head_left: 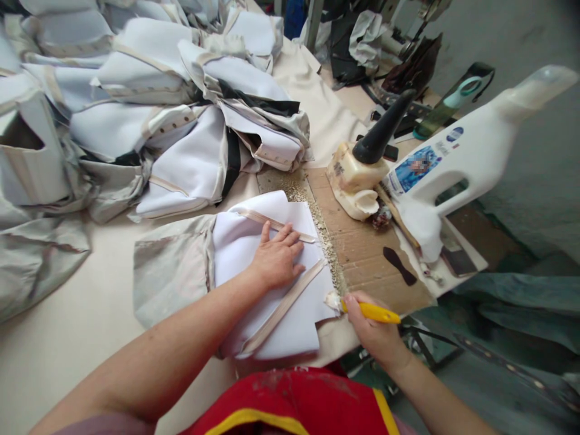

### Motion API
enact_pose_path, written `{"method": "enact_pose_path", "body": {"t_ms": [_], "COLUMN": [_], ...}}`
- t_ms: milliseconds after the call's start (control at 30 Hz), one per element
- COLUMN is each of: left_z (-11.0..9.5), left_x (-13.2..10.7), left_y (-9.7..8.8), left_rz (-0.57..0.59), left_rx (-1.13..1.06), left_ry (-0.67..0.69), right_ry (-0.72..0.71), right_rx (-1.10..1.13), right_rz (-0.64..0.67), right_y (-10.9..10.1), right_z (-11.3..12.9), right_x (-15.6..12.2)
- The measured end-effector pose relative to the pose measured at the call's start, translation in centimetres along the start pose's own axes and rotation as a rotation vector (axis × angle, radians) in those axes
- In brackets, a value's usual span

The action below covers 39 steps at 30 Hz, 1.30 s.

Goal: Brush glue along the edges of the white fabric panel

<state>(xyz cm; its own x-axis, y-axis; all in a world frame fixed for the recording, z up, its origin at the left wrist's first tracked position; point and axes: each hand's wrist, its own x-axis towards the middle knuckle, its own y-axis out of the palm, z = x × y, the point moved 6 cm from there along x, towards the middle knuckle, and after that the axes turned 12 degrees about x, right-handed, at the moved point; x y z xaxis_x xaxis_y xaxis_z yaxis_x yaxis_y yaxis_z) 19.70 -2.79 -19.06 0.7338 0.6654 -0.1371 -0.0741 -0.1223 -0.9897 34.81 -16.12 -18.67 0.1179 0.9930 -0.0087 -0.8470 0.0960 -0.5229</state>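
Observation:
A white padded fabric piece (285, 314) with beige tape strips lies in front of me, its grey lining (170, 266) spread out to the left. My left hand (278, 257) rests flat on it, fingers spread, between two of the strips. My right hand (369, 323) is closed around a yellow-handled brush (376, 312). The brush's pale, coated bristles touch the right edge of the fabric piece, near its lower notched corner. Under that edge runs a cardboard sheet (362, 254) with a crusty strip of dried residue.
White and grey sewn pieces (154, 121) are heaped at the back left. On the right stand a stained cream container (353, 181) with a black cone-shaped nozzle, a large white jug (480, 151) and a green bottle (448, 103). A dark brown cutout (399, 266) lies on the cardboard.

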Motion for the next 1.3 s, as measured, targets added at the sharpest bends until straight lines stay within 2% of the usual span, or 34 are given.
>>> {"method": "enact_pose_path", "body": {"t_ms": [67,167,233,300,400,533,667,800,900,1033,1133,1200,1300], "left_z": [0.0,-0.1,-0.1,-0.2,-0.2,-0.3,-0.3,-0.3,-0.3,-0.7,-0.4,0.7,4.1], "left_x": [0.0,0.1,0.1,0.1,0.1,0.0,0.0,0.0,0.0,0.0,0.3,1.0,2.6], "left_y": [0.0,0.0,-0.1,0.0,0.0,0.1,-0.1,-0.3,-0.2,-0.4,-1.4,-2.5,-4.5], "left_rz": [0.003,0.019,0.03,0.034,0.029,0.014,0.002,0.005,0.032,0.047,0.026,0.001,-0.022], "left_rx": [0.01,0.02,0.019,0.016,0.021,0.036,0.041,0.043,0.039,0.056,0.112,0.162,0.217], "left_ry": [0.001,0.004,0.004,0.001,-0.003,-0.003,0.0,0.001,0.002,0.018,0.032,0.024,-0.076], "right_ry": [0.013,0.0,-0.027,-0.069,-0.144,-0.231,-0.32,-0.311,-0.316,-0.256,-0.232,-0.22,-0.19], "right_rx": [0.007,0.019,0.004,-0.027,-0.073,-0.08,-0.039,-0.069,-0.045,-0.109,-0.044,0.028,0.055], "right_rz": [-0.024,-0.127,-0.148,-0.101,-0.015,-0.009,0.04,-0.045,0.018,-0.061,-0.077,-0.056,-0.083], "right_y": [-0.5,-1.0,-0.8,-0.3,0.0,-0.7,-1.0,-1.8,-1.7,-2.6,-2.5,-1.7,-1.0], "right_z": [0.0,-0.1,0.0,0.3,1.4,2.6,2.4,1.9,2.1,2.3,2.8,2.7,1.8], "right_x": [-0.1,1.8,2.6,1.9,-1.4,-4.5,-4.2,-4.0,-4.1,-3.1,-1.4,0.2,2.6]}}
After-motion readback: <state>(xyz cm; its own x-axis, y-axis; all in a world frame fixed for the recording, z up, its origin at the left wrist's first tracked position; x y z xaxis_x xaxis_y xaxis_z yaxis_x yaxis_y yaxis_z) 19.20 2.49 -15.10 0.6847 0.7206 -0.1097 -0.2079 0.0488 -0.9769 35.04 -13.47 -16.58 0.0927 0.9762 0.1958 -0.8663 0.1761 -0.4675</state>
